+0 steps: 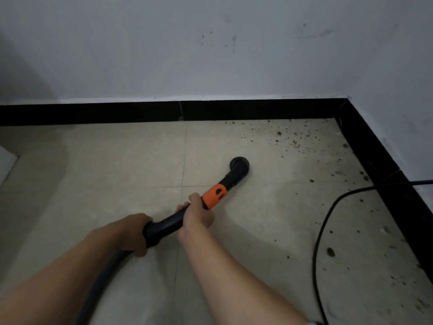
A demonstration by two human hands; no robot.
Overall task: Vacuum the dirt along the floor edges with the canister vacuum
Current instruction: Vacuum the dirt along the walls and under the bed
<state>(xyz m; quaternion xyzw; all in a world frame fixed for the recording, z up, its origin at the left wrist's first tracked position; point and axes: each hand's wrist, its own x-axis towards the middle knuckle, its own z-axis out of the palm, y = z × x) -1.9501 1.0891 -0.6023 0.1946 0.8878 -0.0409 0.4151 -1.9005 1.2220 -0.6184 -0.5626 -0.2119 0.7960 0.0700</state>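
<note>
Your right hand (pixel 197 214) grips the black wand (pixel 165 225), fingers curled round it, just behind the orange collar (pixel 214 195). Your left hand (pixel 131 233) holds the rear end, where the hose (pixel 103 277) begins. Ahead of your grip the round nozzle (pixel 239 165) sits on the floor (pixel 117 160); the dirt (pixel 293 141) lies beyond it and to the right, along the baseboard (pixel 234 110).

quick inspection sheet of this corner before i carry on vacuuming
surface: beige tiled floor, speck-free at left
job's things: round black nozzle on the floor, short of the dirt along the right edge and corner
clutter: pale object at far left, unclear
grippers: left hand grips the rear end of the wand; right hand grips it behind the orange collar
cables: black cord crosses the dirty strip; hose trails back left
surroundings: black baseboard, scuffed white wall
</note>
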